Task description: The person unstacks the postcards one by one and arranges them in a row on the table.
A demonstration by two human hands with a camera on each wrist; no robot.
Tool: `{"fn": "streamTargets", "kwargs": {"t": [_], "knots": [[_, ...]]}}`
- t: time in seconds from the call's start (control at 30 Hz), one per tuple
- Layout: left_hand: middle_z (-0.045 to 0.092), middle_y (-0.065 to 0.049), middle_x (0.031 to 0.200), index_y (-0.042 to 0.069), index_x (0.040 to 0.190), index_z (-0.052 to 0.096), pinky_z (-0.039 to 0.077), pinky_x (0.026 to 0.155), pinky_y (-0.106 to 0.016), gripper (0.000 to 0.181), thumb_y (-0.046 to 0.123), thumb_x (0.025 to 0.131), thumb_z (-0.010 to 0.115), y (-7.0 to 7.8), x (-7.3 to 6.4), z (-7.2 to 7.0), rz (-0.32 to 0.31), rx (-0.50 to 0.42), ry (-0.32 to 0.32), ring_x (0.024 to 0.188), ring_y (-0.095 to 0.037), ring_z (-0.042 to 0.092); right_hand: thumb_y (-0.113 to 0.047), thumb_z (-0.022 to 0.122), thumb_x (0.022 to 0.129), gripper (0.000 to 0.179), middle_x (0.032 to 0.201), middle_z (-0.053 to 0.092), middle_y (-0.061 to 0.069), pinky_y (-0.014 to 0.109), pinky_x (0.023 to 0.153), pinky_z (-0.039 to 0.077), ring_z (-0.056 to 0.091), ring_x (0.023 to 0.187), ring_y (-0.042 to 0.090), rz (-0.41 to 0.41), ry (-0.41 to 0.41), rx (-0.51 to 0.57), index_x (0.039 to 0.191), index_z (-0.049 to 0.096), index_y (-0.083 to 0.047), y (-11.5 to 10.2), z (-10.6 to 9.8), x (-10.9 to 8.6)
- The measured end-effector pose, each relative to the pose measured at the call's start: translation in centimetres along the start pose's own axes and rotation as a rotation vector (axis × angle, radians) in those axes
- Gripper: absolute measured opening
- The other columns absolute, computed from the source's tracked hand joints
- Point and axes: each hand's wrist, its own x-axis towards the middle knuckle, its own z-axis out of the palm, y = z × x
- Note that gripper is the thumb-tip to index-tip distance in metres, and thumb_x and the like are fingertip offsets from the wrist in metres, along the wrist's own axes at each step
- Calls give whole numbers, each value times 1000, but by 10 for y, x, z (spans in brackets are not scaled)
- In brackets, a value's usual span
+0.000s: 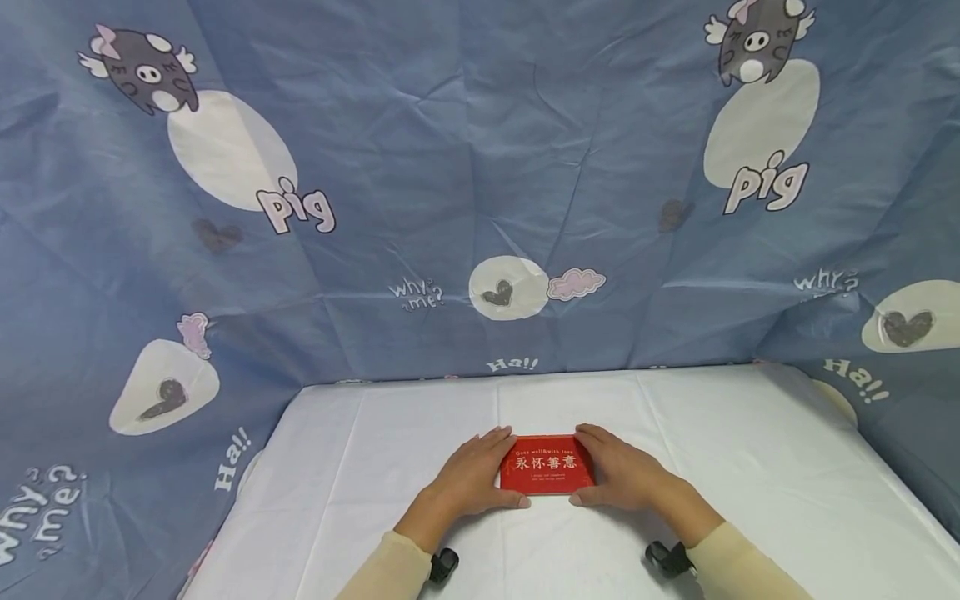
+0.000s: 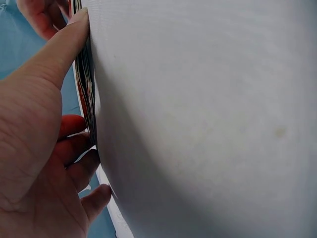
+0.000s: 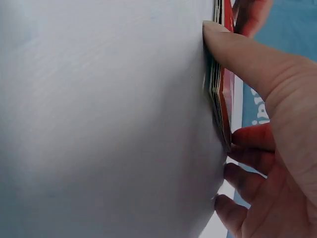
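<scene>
A flat stack of cards (image 1: 547,477) with a red, printed top lies on the white table cover. Light lettering runs across its face, and layered edges of the stack (image 3: 222,96) show in the right wrist view. My left hand (image 1: 474,475) holds its left side, thumb along the near edge and fingers toward the far corner. On the right side, my right hand (image 1: 618,468) grips it in mirrored fashion. From the left wrist, the stack's edge (image 2: 85,82) looks dark and many-layered between thumb and fingers. The underside is hidden.
The white cloth (image 1: 405,467) covers the table around the hands. Behind and at both sides hangs a blue printed curtain (image 1: 420,183). Dark wrist devices (image 1: 444,565) sit by the cuffs of the cream sleeves (image 1: 390,571).
</scene>
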Motion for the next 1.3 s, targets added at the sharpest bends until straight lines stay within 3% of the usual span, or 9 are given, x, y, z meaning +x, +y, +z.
{"fn": "streamTargets", "kwargs": {"t": [0.43, 0.87, 1.3], "knots": [[41, -6, 165, 12, 157, 47, 31, 123, -49, 100, 56, 77, 88, -1, 4, 0, -38, -54, -12, 153, -24, 35, -36, 98, 71, 102, 153, 46, 16, 53, 110, 48, 52, 135, 32, 21, 6, 108, 148, 46, 6, -3, -5, 4], [38, -5, 166, 12, 159, 44, 28, 125, -48, 107, 59, 75, 89, -3, 2, 1, -26, -89, -33, 154, -23, 32, -34, 101, 64, 101, 134, 53, 9, 50, 107, 49, 55, 118, 23, 13, 6, 196, 140, 45, 2, -1, -4, 3], [32, -7, 169, 11, 158, 44, 26, 126, -47, 107, 64, 75, 86, -3, 0, -1, -16, -117, -26, 156, -24, 29, -41, 101, 63, 105, 136, 56, 11, 53, 115, 43, 54, 131, 30, 5, 23, 261, 141, 45, 1, 3, -5, 1]]}}
